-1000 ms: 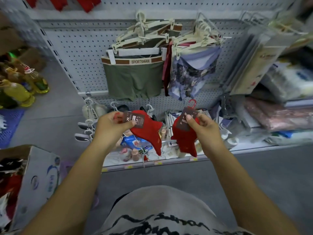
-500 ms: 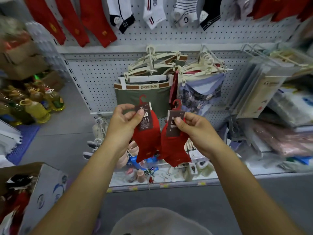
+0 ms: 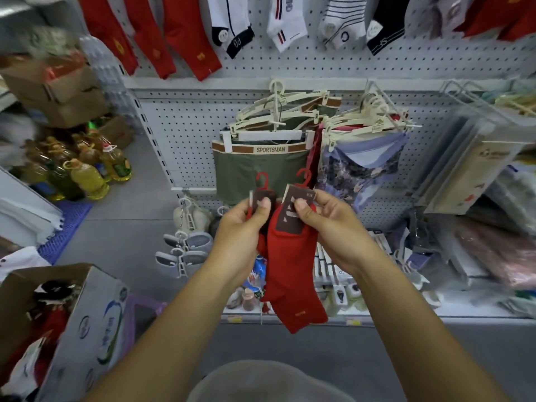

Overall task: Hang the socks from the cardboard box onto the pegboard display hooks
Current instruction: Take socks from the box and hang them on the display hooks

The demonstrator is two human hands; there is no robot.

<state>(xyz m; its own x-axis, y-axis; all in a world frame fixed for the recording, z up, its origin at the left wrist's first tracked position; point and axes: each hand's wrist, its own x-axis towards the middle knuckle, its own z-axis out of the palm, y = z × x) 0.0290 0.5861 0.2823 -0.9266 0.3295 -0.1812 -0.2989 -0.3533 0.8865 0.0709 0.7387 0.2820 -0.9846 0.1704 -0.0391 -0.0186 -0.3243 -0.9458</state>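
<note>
Though the left socks (image 3: 262, 242) sit mostly hidden behind the right socks (image 3: 290, 271), each hand pinches a brown card – left hand (image 3: 243, 227), right hand (image 3: 330, 224) – before the pegboard (image 3: 188, 140); cardboard box (image 3: 87, 309) cut off.

Red fabric sock pair (image 3: 290, 271), brown card label, red hook, hangs upright mid-scene, overlapping a matching pair (image 3: 261, 194) left.

- The left hand (image 3: 242, 236) pinches the first sock pair (image 3: 266, 194) by its brown card.
- The right hand (image 3: 333, 230) pinches the second sock pair (image 3: 290, 271), which overlaps the first.
- Both pairs are held up in front of the green underwear (image 3: 255, 169) hanging on the pegboard (image 3: 188, 134).
- The cardboard box (image 3: 84, 323) stands open on the floor at lower left.
</note>
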